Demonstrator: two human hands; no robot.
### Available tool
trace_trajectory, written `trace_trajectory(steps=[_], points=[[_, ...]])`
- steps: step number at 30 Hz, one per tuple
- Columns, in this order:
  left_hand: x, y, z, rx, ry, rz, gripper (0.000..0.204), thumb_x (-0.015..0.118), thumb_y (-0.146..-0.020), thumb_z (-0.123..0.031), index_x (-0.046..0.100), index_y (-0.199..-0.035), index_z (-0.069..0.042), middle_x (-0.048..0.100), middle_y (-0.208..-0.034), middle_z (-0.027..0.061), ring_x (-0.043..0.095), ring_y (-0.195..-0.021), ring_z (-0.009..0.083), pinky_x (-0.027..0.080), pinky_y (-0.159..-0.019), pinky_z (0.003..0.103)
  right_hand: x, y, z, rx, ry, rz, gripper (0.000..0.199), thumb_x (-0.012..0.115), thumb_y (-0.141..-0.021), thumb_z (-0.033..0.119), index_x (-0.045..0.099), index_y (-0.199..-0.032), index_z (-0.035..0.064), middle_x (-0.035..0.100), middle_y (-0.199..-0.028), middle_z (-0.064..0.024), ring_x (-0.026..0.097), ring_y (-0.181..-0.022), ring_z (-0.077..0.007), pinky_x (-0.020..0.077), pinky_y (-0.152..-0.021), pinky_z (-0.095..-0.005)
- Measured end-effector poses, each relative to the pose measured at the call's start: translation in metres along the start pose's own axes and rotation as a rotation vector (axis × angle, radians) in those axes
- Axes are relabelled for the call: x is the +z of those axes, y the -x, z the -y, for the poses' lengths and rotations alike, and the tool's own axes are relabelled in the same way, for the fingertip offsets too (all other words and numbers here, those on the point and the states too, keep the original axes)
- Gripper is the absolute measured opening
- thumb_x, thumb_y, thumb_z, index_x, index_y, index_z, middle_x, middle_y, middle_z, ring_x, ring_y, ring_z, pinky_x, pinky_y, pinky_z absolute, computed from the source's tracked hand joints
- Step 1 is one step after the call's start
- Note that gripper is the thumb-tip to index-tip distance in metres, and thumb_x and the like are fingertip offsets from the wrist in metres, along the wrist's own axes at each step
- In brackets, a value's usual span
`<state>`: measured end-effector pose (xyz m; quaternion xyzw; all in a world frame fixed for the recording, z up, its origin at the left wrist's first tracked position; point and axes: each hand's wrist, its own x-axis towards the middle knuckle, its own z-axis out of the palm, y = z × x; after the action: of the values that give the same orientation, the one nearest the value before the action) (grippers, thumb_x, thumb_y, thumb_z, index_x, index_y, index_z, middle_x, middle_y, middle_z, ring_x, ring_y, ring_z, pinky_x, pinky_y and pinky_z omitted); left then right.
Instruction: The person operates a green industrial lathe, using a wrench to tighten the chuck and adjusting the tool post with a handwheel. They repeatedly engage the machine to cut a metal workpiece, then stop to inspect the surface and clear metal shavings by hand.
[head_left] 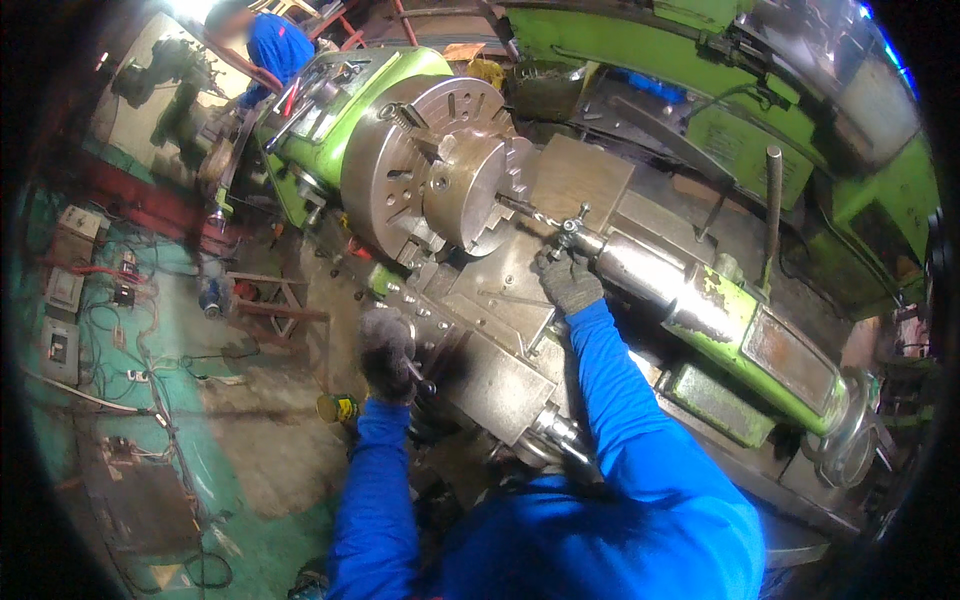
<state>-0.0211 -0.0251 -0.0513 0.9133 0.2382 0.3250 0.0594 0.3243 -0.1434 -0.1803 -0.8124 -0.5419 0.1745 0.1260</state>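
I stand over a green metal lathe (720, 310). My right hand (570, 280), in a dark glove with a blue sleeve, is closed on a chuck key (572, 228) at the drill chuck on the tailstock. A drill bit (525, 210) runs from that chuck toward the workpiece in the big steel lathe chuck (440, 175). My left hand (388, 355), also gloved, grips a small handle (425, 385) on the carriage front.
Another person in a blue shirt (275, 45) works at the far left. Electrical boxes and cables (70, 290) hang on a green wall at left. A yellow can (338, 408) sits below my left hand. A tailstock handwheel (845, 440) is at right.
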Motion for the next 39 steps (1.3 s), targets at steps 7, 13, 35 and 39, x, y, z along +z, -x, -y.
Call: trace_trajectory(steps=[7,13,35,39], points=[[0.004,-0.002,-0.009,-0.281,0.415,-0.066,0.028,0.061,-0.099,-0.028,0.065,-0.112,-0.004,0.062,-0.102,0.0050,0.061,-0.084,0.0183,0.055,-0.080,0.034,0.023,-0.010,-0.011,-0.022,-0.326,-0.200,0.042,0.035,-0.105,0.034,0.056,-0.130,0.0076,0.060,-0.135,-0.0145,0.055,-0.125,-0.0339,0.0436,-0.107,-0.0527],[-0.003,-0.029,-0.050,-0.613,0.937,-0.169,0.028,0.067,-0.098,-0.025,0.062,-0.116,-0.005,0.058,-0.093,-0.0008,0.056,-0.073,0.0085,0.047,-0.055,0.024,0.051,-0.026,-0.028,-0.081,0.130,-0.265,0.034,0.041,-0.101,0.024,0.057,-0.127,0.0103,0.061,-0.129,-0.0129,0.058,-0.125,-0.0310,0.0496,-0.099,-0.0505],[0.005,-0.005,0.004,-0.439,0.581,-0.055,0.030,0.061,-0.100,-0.025,0.063,-0.118,-0.002,0.065,-0.105,0.0068,0.064,-0.088,0.0154,0.054,-0.074,0.028,0.063,-0.004,-0.031,-0.214,0.623,-0.340,0.048,0.063,-0.093,0.020,0.056,-0.141,0.0149,0.048,-0.149,-0.0089,0.051,-0.131,-0.0341,0.0546,-0.095,-0.0522],[0.011,-0.017,-0.011,-0.418,0.635,-0.123,0.031,0.062,-0.099,-0.026,0.061,-0.119,-0.002,0.065,-0.104,0.0047,0.063,-0.082,0.0118,0.053,-0.067,0.025,0.119,-0.022,-0.060,-0.154,0.759,-0.564,0.044,0.060,-0.097,0.019,0.054,-0.140,0.0110,0.047,-0.145,-0.0149,0.051,-0.130,-0.0333,0.0532,-0.100,-0.0480]])
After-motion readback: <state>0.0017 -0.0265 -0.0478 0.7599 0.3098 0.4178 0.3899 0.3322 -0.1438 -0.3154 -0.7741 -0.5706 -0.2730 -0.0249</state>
